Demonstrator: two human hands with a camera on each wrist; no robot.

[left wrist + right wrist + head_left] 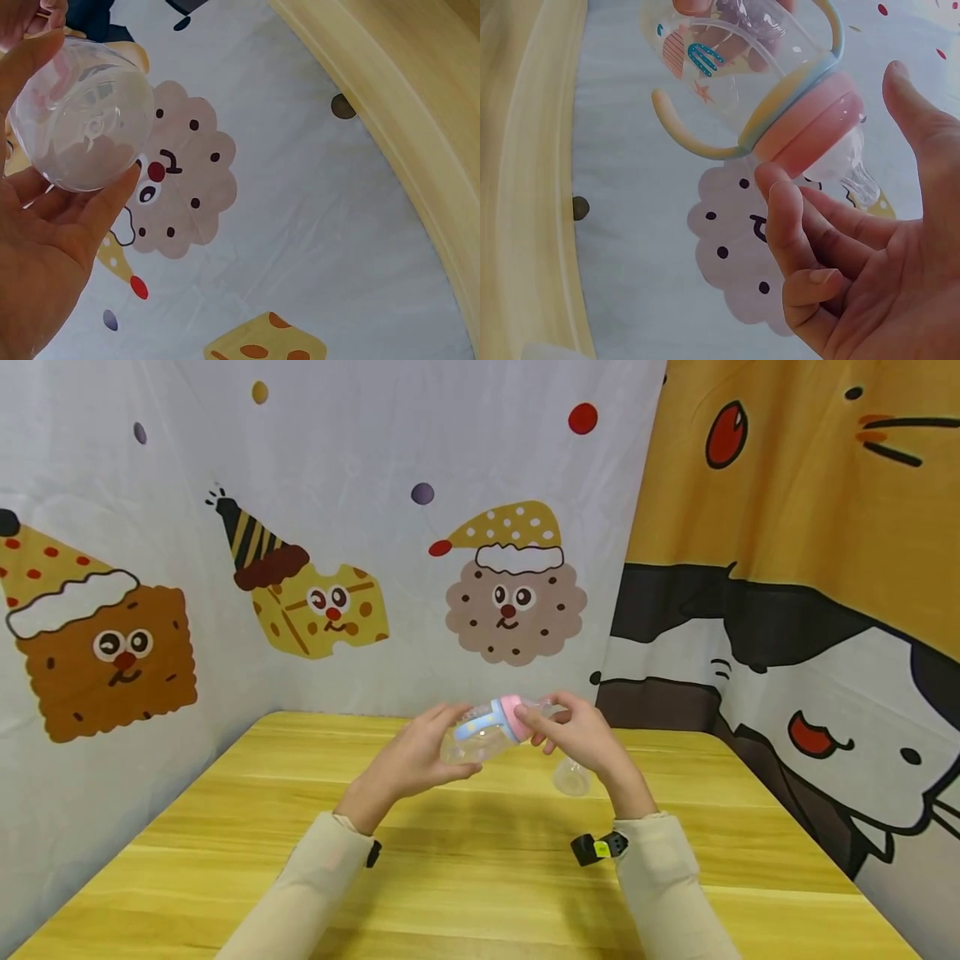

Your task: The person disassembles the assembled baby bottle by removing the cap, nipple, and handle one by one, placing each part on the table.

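Note:
A clear baby bottle (pixel 480 743) with a pink collar (pixel 514 718) and pale blue and yellow handles is held tilted above the table. My left hand (pixel 420 752) grips its body near the base, thumb and fingers on opposite sides; the round bottom (pixel 94 124) faces the left wrist view. At the collar end is my right hand (pixel 573 735). In the right wrist view its index fingertip (pixel 772 180) is right at the collar's edge, the other fingers are loosely bent and the thumb (pixel 907 97) stands apart. The clear nipple (pixel 847 169) points away from the bottle body.
A clear dome-shaped cap (pixel 572 777) sits on the wooden table (pixel 480 877), below my right hand. Behind the table hangs a white cloth (pixel 360 443) with cartoon prints, with an orange, black and white printed cloth (pixel 795 527) on the right.

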